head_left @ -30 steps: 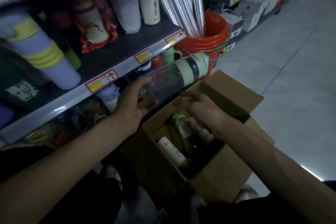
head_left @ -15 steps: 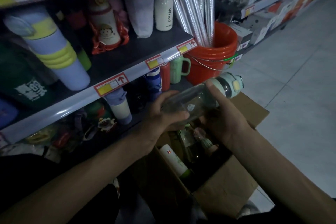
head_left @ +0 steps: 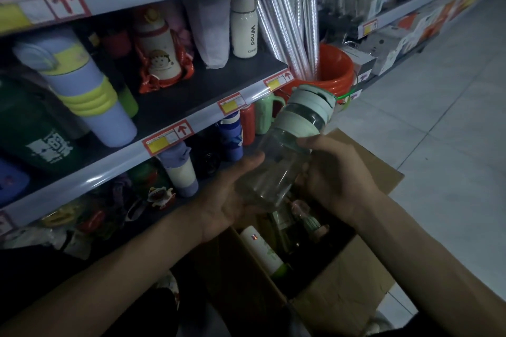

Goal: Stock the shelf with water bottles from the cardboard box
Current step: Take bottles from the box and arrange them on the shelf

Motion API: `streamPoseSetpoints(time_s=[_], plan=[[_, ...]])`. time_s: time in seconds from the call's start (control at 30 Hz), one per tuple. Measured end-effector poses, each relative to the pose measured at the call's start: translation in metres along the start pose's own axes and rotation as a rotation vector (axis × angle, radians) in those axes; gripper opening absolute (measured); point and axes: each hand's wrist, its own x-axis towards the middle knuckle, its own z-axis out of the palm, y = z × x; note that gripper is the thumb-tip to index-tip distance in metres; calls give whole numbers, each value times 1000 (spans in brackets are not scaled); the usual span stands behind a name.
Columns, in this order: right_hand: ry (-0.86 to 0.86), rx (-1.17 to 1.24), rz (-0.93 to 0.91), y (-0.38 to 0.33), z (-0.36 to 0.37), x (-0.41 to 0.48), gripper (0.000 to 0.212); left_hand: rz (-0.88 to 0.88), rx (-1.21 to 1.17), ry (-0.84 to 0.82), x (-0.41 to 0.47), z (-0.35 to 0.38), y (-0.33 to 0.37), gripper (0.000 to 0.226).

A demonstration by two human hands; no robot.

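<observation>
Tipped up from lying nearly level half a second ago, the clear water bottle (head_left: 284, 161) now points its pale green lid up toward the orange bucket (head_left: 338, 74). From my feed, both hands hold it above the open cardboard box (head_left: 342, 284). The left hand (head_left: 227, 200) cups the base, and the right hand (head_left: 336, 178) wraps its fingers round the body just under the lid. A white bottle (head_left: 261, 250) lies inside the box, and the stocked shelf (head_left: 123, 163) runs along the left.
</observation>
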Motion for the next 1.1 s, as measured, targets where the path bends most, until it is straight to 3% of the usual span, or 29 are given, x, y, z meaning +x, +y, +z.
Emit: streamPoseSetpoints(time_s=[0.13, 0.3, 0.5, 0.67, 0.77, 0.87, 1.03, 1.1], plan=[[-85, -36, -40, 1, 5, 1, 48, 201, 19, 16, 0, -6, 2, 51], [-92, -115, -39, 6, 19, 4, 66, 353, 52, 104, -5, -19, 5, 58], [-143, -128, -57, 6, 37, 7, 60, 393, -13, 74, -22, -25, 18, 61], [-98, -196, -75, 11, 58, 8, 34, 327, -76, 53, -41, -26, 26, 22], [-111, -219, -52, 16, 65, 7, 30, 304, -94, 83, -45, -29, 28, 36], [-121, -238, -45, 20, 72, 8, 33, 315, -108, 113, -51, -29, 29, 33], [-60, -263, -85, 30, 79, 22, 37, 348, 247, 492, -46, -40, 49, 41], [-25, -302, -124, 33, 83, 29, 48, 454, 337, 624, -42, -54, 51, 27]])
